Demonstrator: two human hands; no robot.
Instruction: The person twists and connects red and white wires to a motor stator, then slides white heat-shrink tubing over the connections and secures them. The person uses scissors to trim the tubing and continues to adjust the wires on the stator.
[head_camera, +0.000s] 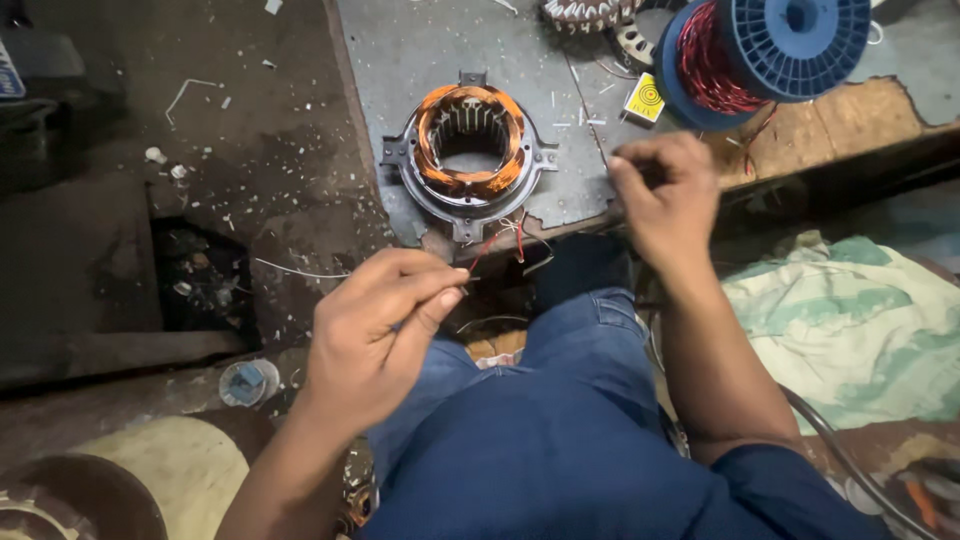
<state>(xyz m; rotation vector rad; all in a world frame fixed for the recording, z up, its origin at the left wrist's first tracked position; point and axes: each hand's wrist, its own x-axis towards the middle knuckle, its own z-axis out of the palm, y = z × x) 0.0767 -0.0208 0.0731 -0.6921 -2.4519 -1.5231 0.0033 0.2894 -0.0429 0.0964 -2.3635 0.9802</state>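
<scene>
A motor stator (470, 150) with copper windings in a grey metal frame lies flat on a low grey board (420, 50). Thin red and white lead wires (497, 240) hang from its near edge. My left hand (385, 325) pinches one of these thin wires between thumb and fingers, just below the stator. My right hand (665, 195) is closed at the board's near edge, right of the stator; whether it grips anything is hidden by the fingers. A blue plastic spool of red-brown wire (765, 50) lies on its side at the back right.
A small yellow box (645, 98) sits beside the spool, and another wound stator (585, 12) is at the top edge. My blue-trousered legs (560, 420) fill the lower middle. A green-and-white cloth (850, 330) lies right. Wire scraps litter the dirty floor (230, 140); a small round lid (248, 382) lies left.
</scene>
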